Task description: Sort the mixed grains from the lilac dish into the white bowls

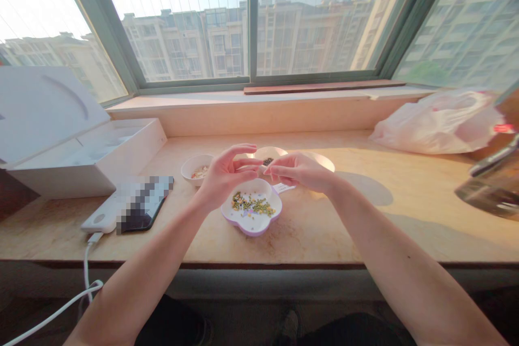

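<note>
A white flower-shaped dish (253, 230) with a lilac rim stands in front of me, with green beans (263, 207) and a few yellow pieces scattered in it. Over its back left side hovers my left hand (229, 175), fingers stretched and apart. My right hand (298, 170) is beyond the dish's right edge, fingertips pinched; anything between them is too small to make out. Behind the hands are a white bowl (187, 172) of pale and orange bits, a middle bowl (273, 151) with dark seeds, and a right bowl (324, 161) mostly hidden by my right hand.
On the left, a power bank (107, 211) with a white cable (87, 265) lies beside a dark phone (148, 205). An opened white box (133, 146) stands behind them. To the right are a plastic bag (438, 124) and a shiny metal object (492, 184). A white tag (283, 188) touches the dish.
</note>
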`<state>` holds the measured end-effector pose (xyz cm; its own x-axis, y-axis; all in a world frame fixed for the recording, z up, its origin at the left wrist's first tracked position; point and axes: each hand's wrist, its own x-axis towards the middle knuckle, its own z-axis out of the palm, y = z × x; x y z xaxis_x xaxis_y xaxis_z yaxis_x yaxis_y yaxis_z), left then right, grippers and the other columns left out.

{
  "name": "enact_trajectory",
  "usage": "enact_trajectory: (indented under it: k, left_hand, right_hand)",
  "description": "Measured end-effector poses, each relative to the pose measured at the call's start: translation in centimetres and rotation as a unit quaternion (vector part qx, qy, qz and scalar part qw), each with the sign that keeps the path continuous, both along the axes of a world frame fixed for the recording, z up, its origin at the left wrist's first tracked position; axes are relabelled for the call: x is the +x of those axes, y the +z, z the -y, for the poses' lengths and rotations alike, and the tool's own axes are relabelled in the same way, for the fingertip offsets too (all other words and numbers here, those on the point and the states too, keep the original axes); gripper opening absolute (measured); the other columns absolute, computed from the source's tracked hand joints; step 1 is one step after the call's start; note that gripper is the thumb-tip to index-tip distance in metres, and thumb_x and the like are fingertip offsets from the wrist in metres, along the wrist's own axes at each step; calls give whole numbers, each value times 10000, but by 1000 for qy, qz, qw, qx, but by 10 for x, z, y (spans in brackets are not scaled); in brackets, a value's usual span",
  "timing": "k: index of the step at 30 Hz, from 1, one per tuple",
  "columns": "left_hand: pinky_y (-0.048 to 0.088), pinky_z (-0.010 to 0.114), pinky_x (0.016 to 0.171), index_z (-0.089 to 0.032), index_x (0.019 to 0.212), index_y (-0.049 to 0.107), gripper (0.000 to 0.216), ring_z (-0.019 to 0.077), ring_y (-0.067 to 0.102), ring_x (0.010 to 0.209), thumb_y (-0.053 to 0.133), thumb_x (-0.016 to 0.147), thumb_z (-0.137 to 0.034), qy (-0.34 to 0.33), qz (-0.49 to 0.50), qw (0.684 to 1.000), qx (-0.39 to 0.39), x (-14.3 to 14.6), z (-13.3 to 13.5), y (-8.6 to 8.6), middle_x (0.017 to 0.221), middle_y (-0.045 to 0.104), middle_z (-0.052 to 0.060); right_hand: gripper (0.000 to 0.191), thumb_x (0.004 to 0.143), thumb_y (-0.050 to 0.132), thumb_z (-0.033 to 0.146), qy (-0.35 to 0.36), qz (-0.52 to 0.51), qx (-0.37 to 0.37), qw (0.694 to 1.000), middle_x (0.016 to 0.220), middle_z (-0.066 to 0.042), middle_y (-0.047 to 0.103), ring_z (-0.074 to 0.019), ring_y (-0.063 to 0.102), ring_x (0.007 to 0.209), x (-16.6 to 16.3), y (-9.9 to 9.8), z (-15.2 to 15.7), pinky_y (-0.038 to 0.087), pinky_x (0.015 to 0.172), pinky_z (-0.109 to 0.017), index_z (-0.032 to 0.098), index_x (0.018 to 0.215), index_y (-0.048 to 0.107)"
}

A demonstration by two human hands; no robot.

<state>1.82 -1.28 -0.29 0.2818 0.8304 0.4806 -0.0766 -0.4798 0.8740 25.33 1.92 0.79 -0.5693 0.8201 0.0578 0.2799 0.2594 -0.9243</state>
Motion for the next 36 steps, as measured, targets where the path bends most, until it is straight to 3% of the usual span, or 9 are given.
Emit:
enact_trajectory:
  k: [2,5,15,20,22,24,28,33,36]
  left_hand:
    - [637,385,979,-218,1159,720,308,204,735,1074,776,860,-271,23,-32,998,51,5,2,-4,1420,599,84]
    - [650,377,963,-208,1126,739,201,198,735,1065,677,942,-259,34,-116,986,118,8,4,-8,1411,600,94]
    - [610,363,1009,-250,1232,703,341,184,716,1125,524,984,-99,70,-261,935,228,7,5,-7,1458,609,75]
    - [626,360,958,-202,1347,628,430,204,727,1102,551,936,-100,106,-282,938,171,2,0,-6,1430,618,122]
    - [609,394,974,-187,1267,677,392,215,734,1051,553,910,-84,83,-376,910,152,-1,0,-4,1287,704,107]
    - [578,407,1017,-189,1165,726,341,235,716,1091,580,879,-75,6,-466,870,157,-1,1,-2,1234,736,86]
    - [545,363,1052,-189,1039,756,306,251,658,1198,651,789,-45,-108,-510,830,200,4,7,-1,1298,716,66]
    - [553,342,886,-207,860,746,218,218,682,905,617,817,-37,-102,-552,797,223,9,7,-5,933,760,29]
    - [531,328,832,-210,829,754,251,210,675,844,592,819,-19,-87,-556,795,226,10,3,-11,855,749,21]
  right_hand:
    - [432,887,694,586,73,-11,-41,996,570,31,547,-87,401,491,-6,-3,4,282,490,-251,158,842,737]
    - [429,903,687,570,104,-31,-67,992,525,58,486,-79,384,477,-17,-10,5,282,503,-253,155,797,706]
    - [364,771,814,515,24,-87,-71,993,547,68,436,-90,352,528,-27,-17,5,258,521,-265,161,815,744]
    - [336,784,816,492,-41,-113,-15,993,556,45,499,-90,392,538,-20,-10,4,289,523,-258,166,764,739]
    - [318,779,827,483,-61,-142,0,988,570,44,515,-89,400,542,-14,-7,3,287,510,-249,174,833,771]
    - [314,752,854,464,-49,-175,-10,983,587,39,535,-84,406,541,-9,-3,2,281,493,-236,178,862,787]
    - [273,696,900,396,7,-222,-42,974,550,45,525,-76,421,518,-4,2,4,294,477,-220,175,814,793]
    - [219,657,921,327,28,-238,-62,969,576,30,585,-66,435,504,-6,2,6,308,471,-216,185,771,799]
    - [200,657,917,308,32,-241,-63,968,602,25,608,-63,434,506,-6,1,4,312,474,-218,189,769,801]
